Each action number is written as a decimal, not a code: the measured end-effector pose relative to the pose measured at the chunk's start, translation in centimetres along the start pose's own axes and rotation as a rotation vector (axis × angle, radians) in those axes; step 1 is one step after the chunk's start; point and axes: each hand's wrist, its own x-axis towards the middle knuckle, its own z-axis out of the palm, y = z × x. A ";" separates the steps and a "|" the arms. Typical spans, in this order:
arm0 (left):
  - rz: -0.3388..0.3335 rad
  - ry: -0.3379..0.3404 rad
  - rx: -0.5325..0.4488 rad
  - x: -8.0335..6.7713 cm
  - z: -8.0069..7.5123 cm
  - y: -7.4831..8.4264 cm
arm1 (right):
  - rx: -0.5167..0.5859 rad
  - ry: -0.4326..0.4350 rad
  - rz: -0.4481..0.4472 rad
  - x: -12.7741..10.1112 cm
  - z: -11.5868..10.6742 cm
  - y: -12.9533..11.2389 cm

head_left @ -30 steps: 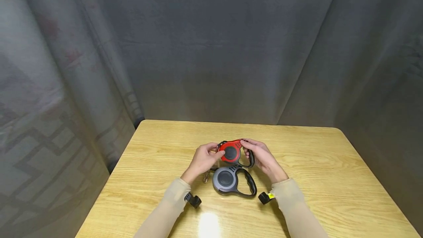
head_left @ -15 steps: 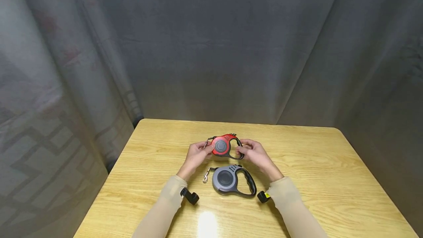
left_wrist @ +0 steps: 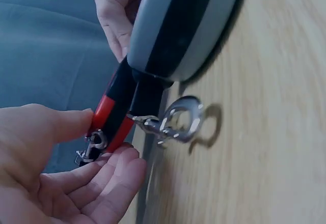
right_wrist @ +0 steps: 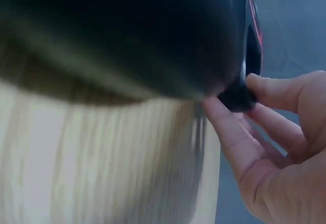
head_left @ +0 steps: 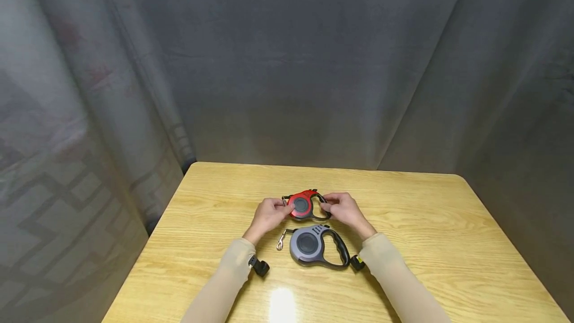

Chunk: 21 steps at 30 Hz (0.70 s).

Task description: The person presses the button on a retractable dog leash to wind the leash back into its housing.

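A red and black retractable dog leash [head_left: 300, 205] is held between both hands, beyond a larger grey one. My left hand [head_left: 267, 217] pinches its casing at the left side, thumb on the face; in the left wrist view its metal clip [left_wrist: 97, 140] hangs between thumb and fingers. With thumb and fingers, my right hand [head_left: 346, 209] pinches the black loop handle [right_wrist: 238, 98]. Nearer me, the grey retractable leash [head_left: 307, 243] lies flat on the table, handle to the right and metal clip [head_left: 280, 241] to the left. Whether the red leash touches the table I cannot tell.
The light wooden table [head_left: 430, 233] extends to both sides of the hands. Grey curtains [head_left: 287, 74] hang behind its far edge and along the sides. A bright glare spot [head_left: 282, 305] shows near the front.
The red leash has shifted left and apart from the grey one, then come down slightly toward me. My right hand has gone from its top to the handle. The grey leash stays put.
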 end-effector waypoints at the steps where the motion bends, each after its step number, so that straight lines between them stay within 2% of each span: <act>1: -0.002 -0.003 0.008 0.0 0.0 0.0 | -0.009 0.003 0.008 0.1 0.0 0.1; 6: -0.016 -0.015 0.034 0.4 0.1 -0.3 | -0.067 0.025 0.031 0.5 0.0 0.3; 11: -0.038 -0.025 0.050 0.6 0.2 -0.5 | -0.107 0.006 0.033 0.9 -0.3 0.6; 21: 0.003 -0.017 0.170 1.0 0.2 -0.4 | -0.071 -0.020 0.020 1.5 -0.8 1.6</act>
